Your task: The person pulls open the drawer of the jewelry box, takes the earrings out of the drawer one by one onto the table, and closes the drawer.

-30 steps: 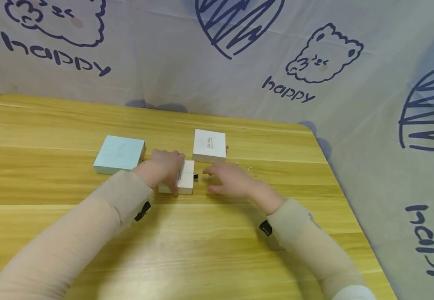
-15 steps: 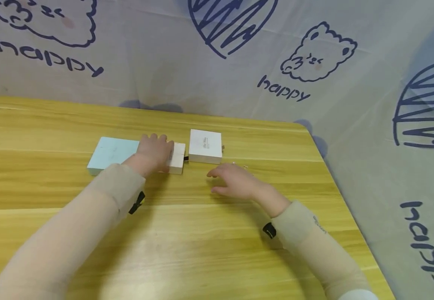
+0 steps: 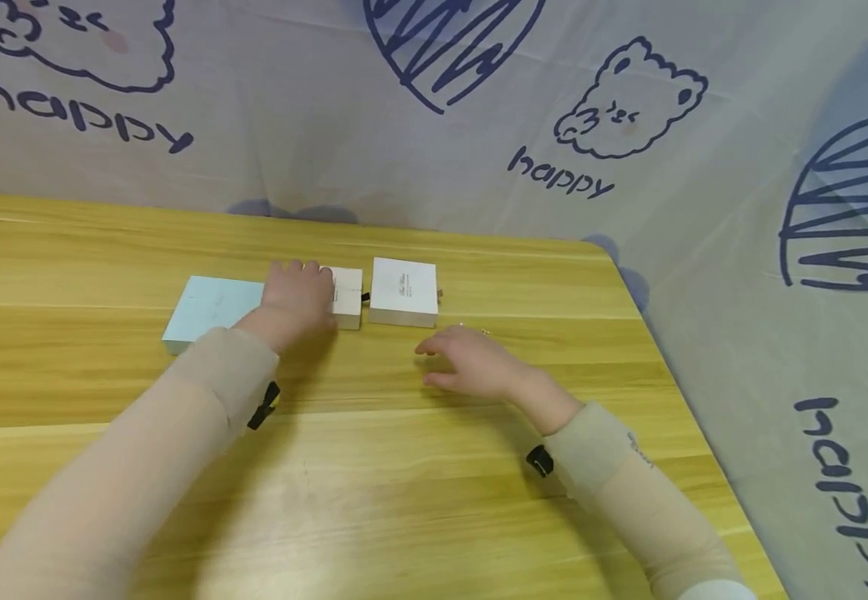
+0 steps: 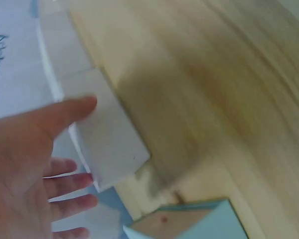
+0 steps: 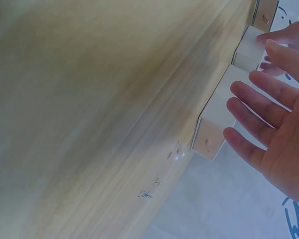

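Observation:
My left hand (image 3: 294,300) straddles a small white box (image 3: 347,298) with a dark ribbon tab, thumb on its near side and fingers at its far side. The thumb crosses the box's side face (image 4: 109,134) in the left wrist view. Close to that box on the right stands a larger white box (image 3: 403,287) with printed lettering and a brown tab. My right hand (image 3: 471,362) hovers in front of it, holding nothing, its fingers loosely bent and apart. Beyond that hand, partly hidden, lie tiny shiny trinkets; the right wrist view shows a blue star-shaped piece (image 5: 145,194) among them.
A pale blue box (image 3: 216,304) sits left of the white boxes, partly behind my left hand. The wooden table (image 3: 373,492) has its right edge beyond my right sleeve. A printed cloth (image 3: 313,108) hangs along the back and right.
My left hand has moved the small white box away from the front of the table to beside the larger white box. The right hand has stayed nearly in place.

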### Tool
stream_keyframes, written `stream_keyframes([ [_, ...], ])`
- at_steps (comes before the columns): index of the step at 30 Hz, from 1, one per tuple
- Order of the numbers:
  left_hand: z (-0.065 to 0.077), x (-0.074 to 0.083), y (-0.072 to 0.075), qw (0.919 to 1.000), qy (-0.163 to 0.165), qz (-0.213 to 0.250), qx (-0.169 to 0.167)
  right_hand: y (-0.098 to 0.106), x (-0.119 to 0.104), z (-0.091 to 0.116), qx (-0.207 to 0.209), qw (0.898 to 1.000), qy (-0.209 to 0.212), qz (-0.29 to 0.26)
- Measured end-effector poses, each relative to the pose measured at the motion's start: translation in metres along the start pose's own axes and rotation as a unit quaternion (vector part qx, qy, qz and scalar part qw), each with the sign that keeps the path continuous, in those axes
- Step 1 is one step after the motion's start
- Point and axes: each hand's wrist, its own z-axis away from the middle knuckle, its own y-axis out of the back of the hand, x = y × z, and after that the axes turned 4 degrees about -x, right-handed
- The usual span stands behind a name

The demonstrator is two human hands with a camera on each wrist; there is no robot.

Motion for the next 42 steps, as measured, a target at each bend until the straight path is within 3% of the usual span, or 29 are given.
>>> stream_keyframes([
  [5, 0.011, -0.023, -0.001, 0.9971, -0.005, 0.071, -0.029, -0.001, 0.002, 0.001, 0.000, 1.000, -0.001, 0.000],
  [9, 0.026, -0.047, -0.001, 0.9940, -0.007, 0.094, -0.056, -0.001, 0.003, 0.001, -0.001, 1.000, -0.001, -0.001],
  [14, 0.042, -0.071, 0.000, 0.9922, -0.026, 0.088, -0.085, -0.002, 0.003, 0.001, 0.000, 1.000, 0.002, 0.003],
  [19, 0.048, -0.079, 0.000, 0.9951, -0.034, 0.046, -0.081, -0.002, 0.004, 0.000, -0.002, 1.000, 0.000, 0.003],
  [23, 0.050, -0.075, -0.003, 0.9960, -0.037, 0.026, -0.077, -0.003, 0.004, -0.001, -0.004, 1.000, -0.003, 0.002],
  [28, 0.054, -0.057, -0.006, 0.9954, -0.047, 0.001, -0.083, -0.003, 0.005, -0.002, -0.004, 1.000, -0.004, 0.003],
  [42, 0.059, -0.009, -0.011, 0.9922, -0.113, -0.018, -0.050, -0.004, 0.005, -0.004, -0.005, 1.000, 0.003, 0.003],
])
